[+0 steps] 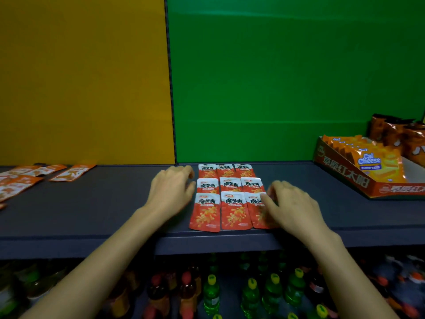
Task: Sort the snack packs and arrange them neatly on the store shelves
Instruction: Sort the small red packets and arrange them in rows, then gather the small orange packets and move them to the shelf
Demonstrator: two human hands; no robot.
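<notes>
We see 9 flat red foil snack packs (pixel 232 196) lying on the dark grey store shelf (pixel 103 203), set out in 3 rows of 3 directly between the 2 hands. The rows overlap a little, each nearer row covering the lower edge of the one behind it.

The left hand (pixel 171 187) rests on the shelf just beside the left column. Its fingers are loosely bent and hold nothing, and the fingertips reach the left edge of the middle row.

The right hand (pixel 292 203) lies over the nearest right-hand red pack (pixel 256 212), with the thumb (pixel 266 200) laid flat on its printed face and the fingers bent at its right edge. We cannot tell whether this hand pinches the pack or only presses on it.

Well to the left of the left hand, loose orange-and-white foil snack packs (pixel 20 180) lie scattered on the same shelf. Well to the right of the right hand stands an open red cardboard display tray (pixel 345 178) holding orange Cal Cheese wafer packs (pixel 377 162). Shiny brown-orange bags (pixel 395 132) stand behind the tray.

Beyond the hands, a yellow back panel (pixel 80 77) meets a green back panel (pixel 287 77). Below the forearms, green and amber plastic drink bottles (pixel 250 293) stand in rows on a lower level.
</notes>
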